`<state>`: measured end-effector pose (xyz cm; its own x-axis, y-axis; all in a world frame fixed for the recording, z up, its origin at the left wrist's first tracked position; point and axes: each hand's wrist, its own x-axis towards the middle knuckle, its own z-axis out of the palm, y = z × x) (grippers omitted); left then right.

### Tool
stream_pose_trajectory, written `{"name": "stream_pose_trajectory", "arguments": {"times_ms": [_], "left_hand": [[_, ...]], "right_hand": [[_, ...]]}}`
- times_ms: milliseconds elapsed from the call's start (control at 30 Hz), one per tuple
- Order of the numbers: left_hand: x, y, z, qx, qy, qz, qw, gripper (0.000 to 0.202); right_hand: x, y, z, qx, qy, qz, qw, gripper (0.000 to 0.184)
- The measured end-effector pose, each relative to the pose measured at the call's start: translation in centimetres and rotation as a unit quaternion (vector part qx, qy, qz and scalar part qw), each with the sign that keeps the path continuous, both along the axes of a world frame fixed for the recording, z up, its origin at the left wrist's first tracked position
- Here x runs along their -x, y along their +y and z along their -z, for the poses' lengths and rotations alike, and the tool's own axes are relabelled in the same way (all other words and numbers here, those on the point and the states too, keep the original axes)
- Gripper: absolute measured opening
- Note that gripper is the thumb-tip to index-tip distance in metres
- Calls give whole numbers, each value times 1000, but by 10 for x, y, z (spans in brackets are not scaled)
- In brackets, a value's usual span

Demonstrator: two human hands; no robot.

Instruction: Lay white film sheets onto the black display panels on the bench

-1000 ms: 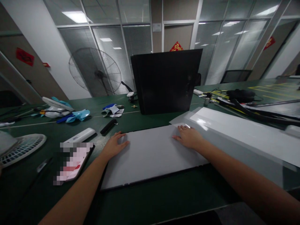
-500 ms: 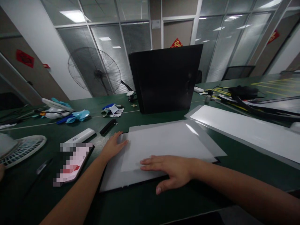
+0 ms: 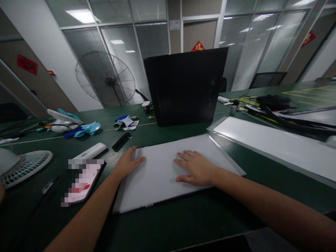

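Subject's body: two hands and two forearms in view, all uncovered.
Left hand (image 3: 127,163) and right hand (image 3: 195,168) are bare from fingertips to wrist. The left forearm (image 3: 89,213) enters the frame at 7 o'clock and the right forearm (image 3: 262,206) at 4 o'clock. Both are bare along their whole visible length to the picture's edge. Dim lighting prevents inspection of nails and fine surface detail.

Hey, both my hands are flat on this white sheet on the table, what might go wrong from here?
The white sheet juts past the right edge of the panel, so pressing with the right hand may crease it. The left hand pins one corner; the sheet could skew. The phone lies near the left forearm and might get knocked.
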<state>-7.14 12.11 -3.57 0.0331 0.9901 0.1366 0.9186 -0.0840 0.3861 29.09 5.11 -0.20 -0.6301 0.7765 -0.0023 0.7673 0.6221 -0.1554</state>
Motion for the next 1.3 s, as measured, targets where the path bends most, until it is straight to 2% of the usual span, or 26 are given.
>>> {"name": "stream_pose_trajectory", "arguments": {"times_ms": [133,267,300,367,433,467,500,567,633,667,767,1067,1300], "left_hand": [[1,0,1,-3,5,-2,1000,80],[1,-1,-1,1,2,8,1000,79],[1,-1,-1,2,2,11,1000,78],[1,-1,-1,0,3,13,1000,76],[1,0,0,-2,3,17,1000,75],[2,1,1,-4,3,18,1000,74],[2,2,2,-5,4,19,1000,73],[3,3,4,-5,6,22,1000,73],[4,4,6,-4,10,24,1000,74],[5,4,6,-5,11,24,1000,75],[6,5,8,-8,12,20,1000,75],[6,7,9,-19,8,22,1000,71],[7,8,12,-33,-1,20,999,70]], "right_hand": [[8,-7,-4,10,15,-23,1000,95],[-14,16,-10,20,69,-26,997,79],[-27,27,-11,6,81,5,997,74],[-62,51,-9,-44,77,128,988,67],[-106,74,-2,-90,45,280,955,67],[-130,84,3,-96,37,325,940,71],[-152,92,9,-95,28,370,924,75],[-190,102,23,-57,5,487,871,85],[-215,108,35,-9,-7,567,824,93],[-221,110,39,8,-6,585,811,95],[-224,114,44,13,3,590,807,91],[-218,111,38,-36,0,574,818,69],[-224,111,42,-44,7,565,824,66]]}}
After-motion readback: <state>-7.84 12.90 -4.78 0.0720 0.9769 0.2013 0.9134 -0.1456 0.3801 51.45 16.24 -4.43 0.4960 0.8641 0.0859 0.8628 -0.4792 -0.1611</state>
